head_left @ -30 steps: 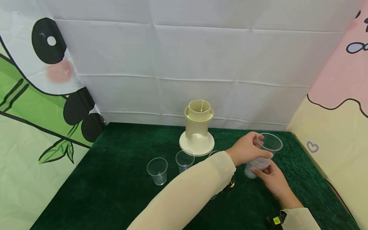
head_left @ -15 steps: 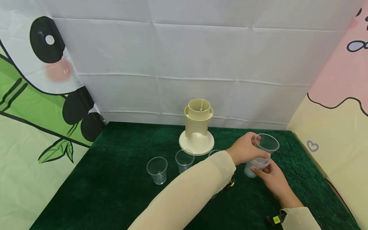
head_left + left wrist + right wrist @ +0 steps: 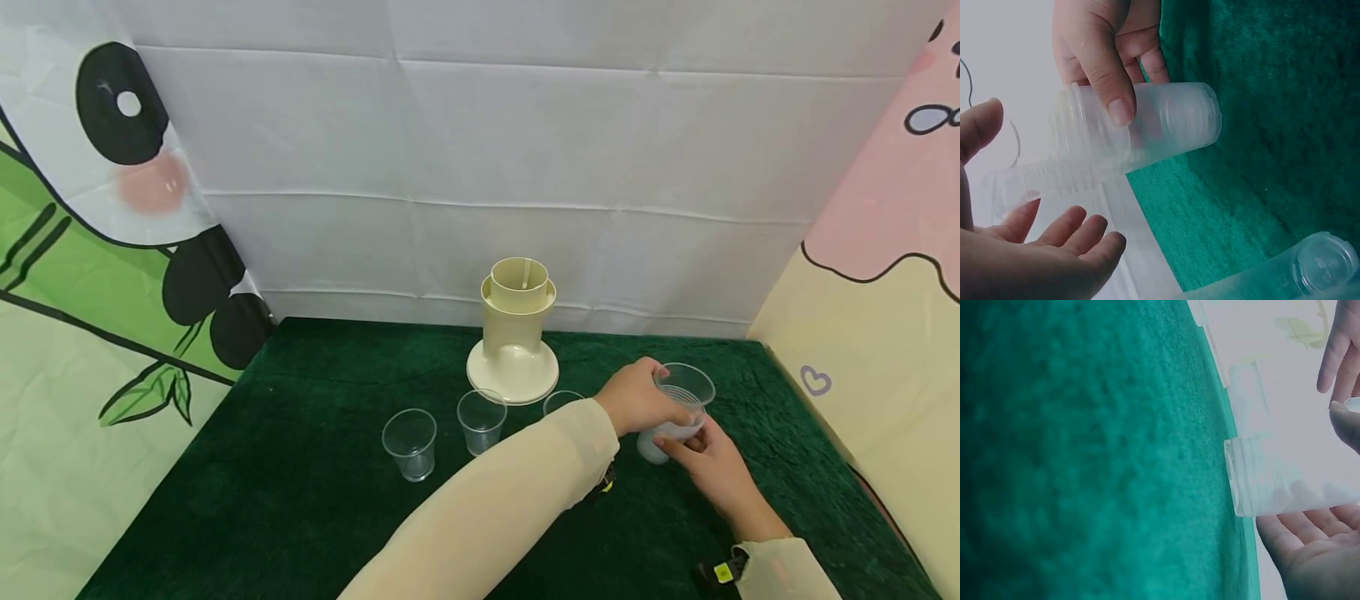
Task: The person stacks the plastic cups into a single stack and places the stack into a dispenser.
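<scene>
Holding a clear cup [image 3: 686, 383] between thumb and fingers, the left hand [image 3: 641, 397] has it at the mouth of the cup stack [image 3: 652, 448]; the right hand [image 3: 716, 473] pinches that stack, right on the green surface [image 3: 300, 492]. Three cups [image 3: 410, 446] sit farther left.

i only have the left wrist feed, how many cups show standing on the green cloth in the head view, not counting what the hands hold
Observer: Three clear plastic cups show there.
Operator: anything behind them
Observer: A pale yellow cylinder on a round base stands behind them.
Operator: which way up is the cup in the left hand
Observer: Its open mouth faces up.
</scene>
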Motion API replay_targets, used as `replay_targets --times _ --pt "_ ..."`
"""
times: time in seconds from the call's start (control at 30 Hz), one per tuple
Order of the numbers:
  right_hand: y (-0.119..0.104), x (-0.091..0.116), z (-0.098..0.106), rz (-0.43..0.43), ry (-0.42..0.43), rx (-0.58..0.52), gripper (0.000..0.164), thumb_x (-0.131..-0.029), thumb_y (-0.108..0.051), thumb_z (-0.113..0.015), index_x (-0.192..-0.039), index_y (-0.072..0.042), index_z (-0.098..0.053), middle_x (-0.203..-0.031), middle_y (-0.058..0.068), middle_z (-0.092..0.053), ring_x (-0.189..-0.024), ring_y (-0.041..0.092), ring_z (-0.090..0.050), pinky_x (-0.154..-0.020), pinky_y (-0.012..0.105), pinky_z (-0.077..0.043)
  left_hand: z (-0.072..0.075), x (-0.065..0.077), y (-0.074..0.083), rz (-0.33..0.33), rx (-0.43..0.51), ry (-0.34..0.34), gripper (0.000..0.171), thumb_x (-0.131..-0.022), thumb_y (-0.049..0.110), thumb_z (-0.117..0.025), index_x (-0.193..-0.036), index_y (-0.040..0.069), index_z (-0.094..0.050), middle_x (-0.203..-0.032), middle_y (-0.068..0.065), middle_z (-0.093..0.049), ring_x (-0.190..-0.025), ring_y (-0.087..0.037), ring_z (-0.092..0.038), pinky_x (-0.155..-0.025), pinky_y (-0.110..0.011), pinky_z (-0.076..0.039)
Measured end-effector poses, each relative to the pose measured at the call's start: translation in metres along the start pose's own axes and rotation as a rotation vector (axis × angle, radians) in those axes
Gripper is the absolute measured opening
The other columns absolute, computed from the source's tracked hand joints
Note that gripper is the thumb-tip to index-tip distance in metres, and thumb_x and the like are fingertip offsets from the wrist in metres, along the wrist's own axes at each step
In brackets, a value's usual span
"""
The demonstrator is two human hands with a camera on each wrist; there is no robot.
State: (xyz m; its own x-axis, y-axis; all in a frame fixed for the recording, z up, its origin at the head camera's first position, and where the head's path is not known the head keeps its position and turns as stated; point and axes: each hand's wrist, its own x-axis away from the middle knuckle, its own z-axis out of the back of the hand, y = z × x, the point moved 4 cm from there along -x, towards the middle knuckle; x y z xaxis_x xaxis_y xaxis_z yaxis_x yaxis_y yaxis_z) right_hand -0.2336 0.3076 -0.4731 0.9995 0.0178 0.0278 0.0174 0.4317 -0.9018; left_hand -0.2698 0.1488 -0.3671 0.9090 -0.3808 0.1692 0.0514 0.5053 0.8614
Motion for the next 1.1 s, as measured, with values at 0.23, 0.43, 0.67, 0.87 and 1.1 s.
replay_targets --times 0.23,0.43,0.67,0.87,1.1 --pt "-0.003 0.000 0.002 0.021 -0.001 0.032 0.073 -0.102 -0.043 -0.065 -0.155 -0.003 -0.032 -0.150 0.022 -0.050 -0.132 0.034 -0.054 -0.096 0.037 -0.055 -0.003 -0.003 -0.003 -0.005 -0.056 -0.014 0.065 -0.080 0.031 -0.091 -0.135 0.019 -0.059 -0.115 0.001 -0.064 -0.095 -0.015 -0.060 -0.085 -0.037 -0.057" --pt "-0.003 0.001 0.003 0.037 -0.001 0.033 0.071 -0.102 -0.041 -0.066 -0.155 -0.005 -0.034 -0.148 0.021 -0.051 -0.125 0.021 -0.059 -0.093 0.031 -0.054 -0.007 -0.002 -0.002 0.019 -0.094 -0.002 0.072 -0.080 0.035 -0.091 -0.141 0.020 -0.055 -0.125 0.002 -0.063 -0.103 -0.014 -0.061 -0.088 -0.038 -0.057" --pt "-0.001 0.000 0.002 0.024 0.000 0.008 0.068 -0.102 -0.037 -0.066 -0.154 -0.005 -0.035 -0.145 0.021 -0.054 -0.114 0.005 -0.062 -0.088 0.025 -0.054 -0.010 0.002 0.000 0.030 -0.139 0.011 0.074 -0.083 0.038 -0.088 -0.146 0.021 -0.052 -0.135 0.003 -0.059 -0.107 -0.014 -0.060 -0.089 -0.038 -0.057" --pt "-0.004 0.001 0.001 0.040 -0.001 -0.007 0.066 -0.103 -0.033 -0.066 -0.153 -0.003 -0.035 -0.146 0.021 -0.051 -0.111 -0.004 -0.059 -0.087 0.021 -0.053 -0.004 0.005 0.002 0.025 -0.162 0.009 0.078 -0.082 0.040 -0.088 -0.148 0.022 -0.050 -0.141 0.003 -0.056 -0.113 -0.014 -0.059 -0.092 -0.038 -0.056" --pt "-0.004 0.003 0.001 0.039 -0.005 -0.027 0.071 -0.102 -0.036 -0.068 -0.154 -0.003 -0.032 -0.151 0.020 -0.046 -0.113 -0.010 -0.054 -0.089 0.018 -0.051 0.003 0.008 0.004 0.023 -0.151 -0.002 0.078 -0.082 0.040 -0.088 -0.148 0.023 -0.049 -0.142 0.004 -0.055 -0.114 -0.015 -0.059 -0.093 -0.038 -0.055"
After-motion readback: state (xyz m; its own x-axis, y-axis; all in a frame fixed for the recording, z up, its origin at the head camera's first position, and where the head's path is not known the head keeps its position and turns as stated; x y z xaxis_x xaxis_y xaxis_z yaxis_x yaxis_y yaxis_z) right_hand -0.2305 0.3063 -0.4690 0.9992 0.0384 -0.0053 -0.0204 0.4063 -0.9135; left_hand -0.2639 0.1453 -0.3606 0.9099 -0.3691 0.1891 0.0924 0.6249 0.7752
